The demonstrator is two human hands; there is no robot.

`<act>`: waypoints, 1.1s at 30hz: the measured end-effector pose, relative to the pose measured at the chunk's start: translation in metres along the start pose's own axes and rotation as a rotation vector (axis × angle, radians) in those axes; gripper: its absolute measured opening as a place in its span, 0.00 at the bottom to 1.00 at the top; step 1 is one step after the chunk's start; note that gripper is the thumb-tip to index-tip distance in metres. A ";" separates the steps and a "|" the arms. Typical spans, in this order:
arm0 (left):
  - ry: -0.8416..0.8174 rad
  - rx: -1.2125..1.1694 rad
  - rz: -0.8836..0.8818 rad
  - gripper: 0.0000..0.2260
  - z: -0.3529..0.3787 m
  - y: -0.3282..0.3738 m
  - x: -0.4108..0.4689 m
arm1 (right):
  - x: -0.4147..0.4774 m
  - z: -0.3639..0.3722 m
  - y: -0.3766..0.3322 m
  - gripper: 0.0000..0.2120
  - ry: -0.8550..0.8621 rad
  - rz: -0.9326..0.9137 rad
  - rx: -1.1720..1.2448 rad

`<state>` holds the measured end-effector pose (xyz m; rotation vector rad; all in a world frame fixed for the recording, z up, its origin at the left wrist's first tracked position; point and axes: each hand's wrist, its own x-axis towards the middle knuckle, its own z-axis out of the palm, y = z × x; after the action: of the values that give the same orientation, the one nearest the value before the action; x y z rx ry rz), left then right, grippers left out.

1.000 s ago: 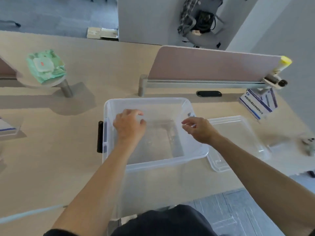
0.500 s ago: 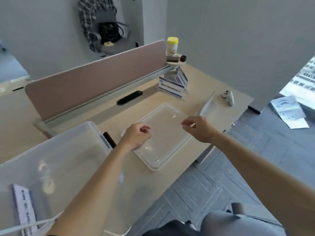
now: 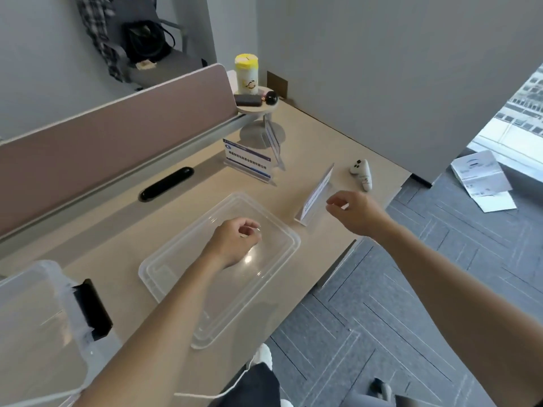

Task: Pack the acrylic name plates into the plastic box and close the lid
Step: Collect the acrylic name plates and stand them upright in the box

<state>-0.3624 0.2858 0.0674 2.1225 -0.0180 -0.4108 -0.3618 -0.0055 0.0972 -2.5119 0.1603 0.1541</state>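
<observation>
Since half a second ago the right hand has gone further right and now hangs just beside the nearest acrylic name plate, fingers curled and a little apart, holding nothing. Left hand hovers over the clear plastic lid, loosely curled and empty – whether it touches the lid I cannot tell.

Everything stands on a light wooden desk with a brown divider panel along its far side; grey walls behind, grey carpet tiles on the right.

This nearest plate is tilted, its long axis running away from the person toward the far right. A second name plate with blue print faces the person, and a third name plate is behind it, near a small round stand.

At the lower left is the clear plastic box, open – the lid lies apart from it, reaching the desk's near edge. Right of the nearest plate the desk is bare up to its edge, except for a white controller.
</observation>
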 end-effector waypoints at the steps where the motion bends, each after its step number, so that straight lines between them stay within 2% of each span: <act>1: -0.009 -0.034 -0.014 0.04 0.008 -0.002 0.013 | 0.009 -0.001 0.004 0.13 0.004 0.016 -0.015; 6: -0.089 -0.162 -0.025 0.05 0.049 0.009 0.077 | 0.061 -0.015 0.019 0.13 -0.022 0.081 -0.108; 9: -0.118 -0.137 -0.040 0.11 0.069 0.022 0.107 | 0.095 -0.023 0.030 0.14 -0.045 0.107 -0.123; 11: -0.134 -0.087 -0.070 0.15 0.081 0.028 0.124 | 0.119 -0.027 0.040 0.14 -0.073 0.160 -0.033; 14: -0.143 0.059 -0.071 0.20 0.101 0.039 0.157 | 0.164 -0.034 0.062 0.12 -0.127 0.280 0.253; 16: -0.133 0.135 -0.078 0.24 0.119 0.046 0.180 | 0.199 -0.034 0.084 0.12 -0.135 0.317 0.362; 21: -0.084 0.236 -0.196 0.28 0.170 0.068 0.220 | 0.281 -0.024 0.134 0.24 -0.217 0.404 0.464; 24: -0.025 0.307 -0.316 0.23 0.189 0.067 0.219 | 0.311 0.001 0.139 0.30 -0.384 0.326 0.414; 27: 0.064 0.354 -0.410 0.14 0.202 0.072 0.217 | 0.315 0.020 0.141 0.26 -0.526 0.234 0.353; 33: 0.131 0.480 -0.509 0.10 0.209 0.075 0.231 | 0.324 0.031 0.152 0.23 -0.595 0.113 0.329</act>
<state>-0.1957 0.0345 -0.0413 2.6201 0.5590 -0.6078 -0.0676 -0.1354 -0.0623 -2.0322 0.0736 0.8353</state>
